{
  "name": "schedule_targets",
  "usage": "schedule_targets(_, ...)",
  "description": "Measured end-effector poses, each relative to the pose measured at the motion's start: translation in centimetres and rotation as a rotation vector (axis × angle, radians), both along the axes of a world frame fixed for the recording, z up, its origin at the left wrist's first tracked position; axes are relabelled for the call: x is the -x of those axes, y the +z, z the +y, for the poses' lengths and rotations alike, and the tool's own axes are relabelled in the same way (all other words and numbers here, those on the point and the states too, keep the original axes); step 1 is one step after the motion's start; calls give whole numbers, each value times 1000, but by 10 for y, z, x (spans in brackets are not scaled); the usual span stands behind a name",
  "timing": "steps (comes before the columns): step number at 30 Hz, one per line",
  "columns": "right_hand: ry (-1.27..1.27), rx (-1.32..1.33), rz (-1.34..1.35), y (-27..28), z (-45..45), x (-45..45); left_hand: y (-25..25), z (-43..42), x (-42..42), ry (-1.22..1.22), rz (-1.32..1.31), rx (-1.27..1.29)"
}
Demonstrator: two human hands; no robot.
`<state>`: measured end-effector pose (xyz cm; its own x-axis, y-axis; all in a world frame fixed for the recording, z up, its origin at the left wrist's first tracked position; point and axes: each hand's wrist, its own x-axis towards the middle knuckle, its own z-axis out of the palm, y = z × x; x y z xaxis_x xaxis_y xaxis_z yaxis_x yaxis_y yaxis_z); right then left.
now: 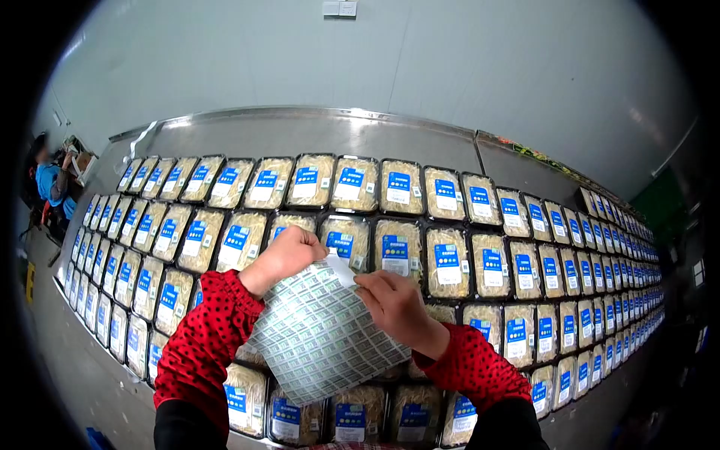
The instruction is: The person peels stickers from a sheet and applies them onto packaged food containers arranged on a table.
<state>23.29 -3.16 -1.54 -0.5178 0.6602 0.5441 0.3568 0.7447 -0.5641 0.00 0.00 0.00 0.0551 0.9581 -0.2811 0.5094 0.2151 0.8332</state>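
A sheet of small printed stickers [319,337] hangs at a slant in front of me, over the packed trays. My left hand [289,253] is closed on its upper left edge, thumb and fingers pinched together. At the upper right edge my right hand [399,301] also pinches the sheet with curled fingers. Between the two hands a blank white patch [341,271] shows at the top of the sheet. Just beyond my hands lies a film-topped tray [400,249] of pale, shredded-looking food with a blue and white label. The fingertips' undersides are hidden.
Rows of similar labelled trays [351,184] cover much of the metal table [247,135]. A raised rim runs along the table's back, by a pale wall [480,67]. A white strip [142,139] lies at the far left corner. Another person [51,180] in blue is beyond the left end.
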Motion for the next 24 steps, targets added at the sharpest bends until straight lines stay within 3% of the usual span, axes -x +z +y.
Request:
schedule_targets(2,-5,60,-9,-7,-3,9,-2,2,11,-22,135,6)
schedule_targets(5,138,158,24,-17,60,-39,-46,48,-25,31,66,-13)
schedule_targets(6,202,405,148,-16,84,-41,-46,53,-25,43,81,3)
schedule_targets(7,166,620,326,-37,115,-45,-43,53,-27,68,90,62)
schedule_targets(9,-222,672,141,-38,205,-69,-51,62,-32,70,-26,41)
schedule_targets(11,-240,590,289,-83,288,-78,-47,66,-35,61,-26,45)
schedule_targets(14,-385,428,131,-117,348,-69,-39,77,-38,25,-7,34)
schedule_targets(21,-636,423,-234,-132,368,-40,-63,92,-39,-27,-45,36)
schedule_targets(24,-793,68,-275,-125,346,-39,-72,99,-38,-38,-24,20)
